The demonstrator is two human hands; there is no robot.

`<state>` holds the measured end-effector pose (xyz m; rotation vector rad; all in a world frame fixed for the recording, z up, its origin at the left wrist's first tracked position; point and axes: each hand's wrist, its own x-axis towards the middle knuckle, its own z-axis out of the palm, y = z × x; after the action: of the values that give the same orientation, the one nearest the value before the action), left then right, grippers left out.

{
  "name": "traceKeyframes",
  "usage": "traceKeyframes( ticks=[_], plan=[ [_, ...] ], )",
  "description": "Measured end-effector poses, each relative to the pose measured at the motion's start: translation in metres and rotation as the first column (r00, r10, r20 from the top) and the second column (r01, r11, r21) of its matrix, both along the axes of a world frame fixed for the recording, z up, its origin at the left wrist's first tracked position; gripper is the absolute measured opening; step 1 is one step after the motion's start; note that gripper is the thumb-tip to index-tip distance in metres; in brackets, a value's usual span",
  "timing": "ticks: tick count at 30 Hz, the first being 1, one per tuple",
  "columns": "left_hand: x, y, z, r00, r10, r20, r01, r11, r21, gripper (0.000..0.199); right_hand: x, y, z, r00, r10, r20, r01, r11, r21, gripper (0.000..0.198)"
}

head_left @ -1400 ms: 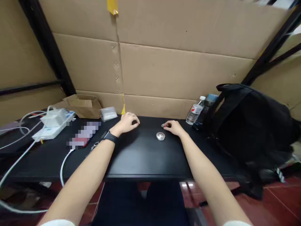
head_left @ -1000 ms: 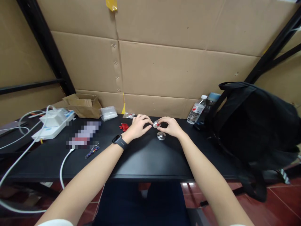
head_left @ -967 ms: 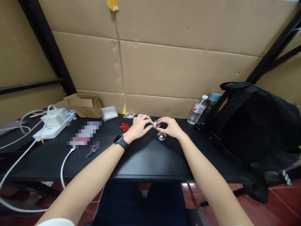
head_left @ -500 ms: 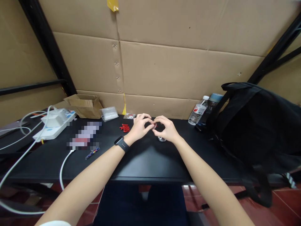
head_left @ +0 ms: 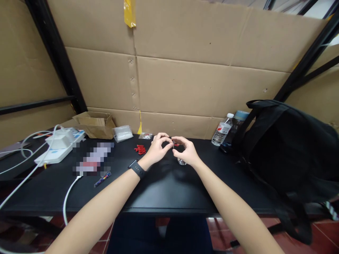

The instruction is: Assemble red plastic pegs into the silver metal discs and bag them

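Note:
Over the middle of the black table (head_left: 161, 194), my left hand (head_left: 158, 149) and my right hand (head_left: 186, 151) meet, with thumbs and fingertips curled in a pinch. Between them is a small thin disc (head_left: 173, 143), seen nearly edge-on, and both hands grip it. A bit of red cord (head_left: 177, 144) shows beside the disc, partly hidden by my right fingers. Under my right hand sits a small clear, shiny object (head_left: 181, 161), mostly covered. Left of my left hand lies a bundle of red cords (head_left: 140, 149). A small clear packet (head_left: 145, 135) lies behind it.
A paper box (head_left: 99, 127) and a plastic-wrapped pack (head_left: 123, 133) stand at the back left. Nearer are a white power strip (head_left: 59, 150), cables and a patterned strip (head_left: 102, 179). A water bottle (head_left: 221, 132), a dark bottle (head_left: 237, 125) and a black backpack (head_left: 288, 151) occupy the right.
The disc has turned from a slanted view to nearly edge-on between my fingertips. My head view has tilted up slightly, so everything sits lower.

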<state>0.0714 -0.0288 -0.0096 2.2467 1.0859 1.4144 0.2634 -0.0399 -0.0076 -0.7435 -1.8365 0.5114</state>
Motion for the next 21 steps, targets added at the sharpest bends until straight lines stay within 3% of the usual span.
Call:
traceKeyframes(
  ticks=[3,7,10,13,17,21],
  plan=[
    [-0.01,0.0,0.003,0.978,0.034,-0.207,-0.023,0.998,0.056,0.015,0.002,0.003,-0.003,1.0,-0.009,0.018,0.01,1.0,-0.014,0.048],
    [-0.022,0.002,0.005,0.867,-0.018,-0.498,0.071,0.994,0.089,0.018,0.007,0.004,-0.001,0.998,-0.013,0.058,0.015,0.999,-0.035,0.048],
    [-0.033,0.006,0.011,0.857,0.017,-0.515,0.042,0.994,0.103,0.016,0.014,0.002,0.007,0.978,-0.026,0.207,0.028,1.0,-0.005,0.049],
    [-0.057,0.014,0.021,0.874,0.108,-0.475,-0.058,0.991,0.118,0.016,0.028,0.002,0.016,0.904,-0.049,0.425,0.046,0.999,0.017,0.05],
    [-0.102,0.031,0.026,0.857,0.19,-0.48,-0.179,0.981,0.07,0.018,0.05,0.007,0.021,0.811,-0.012,0.585,0.096,0.989,-0.113,0.048],
    [-0.139,0.048,0.016,0.844,0.213,-0.492,-0.279,0.958,-0.064,0.022,0.062,0.009,0.023,0.767,0.085,0.636,0.099,0.964,-0.248,0.047]
  ],
)
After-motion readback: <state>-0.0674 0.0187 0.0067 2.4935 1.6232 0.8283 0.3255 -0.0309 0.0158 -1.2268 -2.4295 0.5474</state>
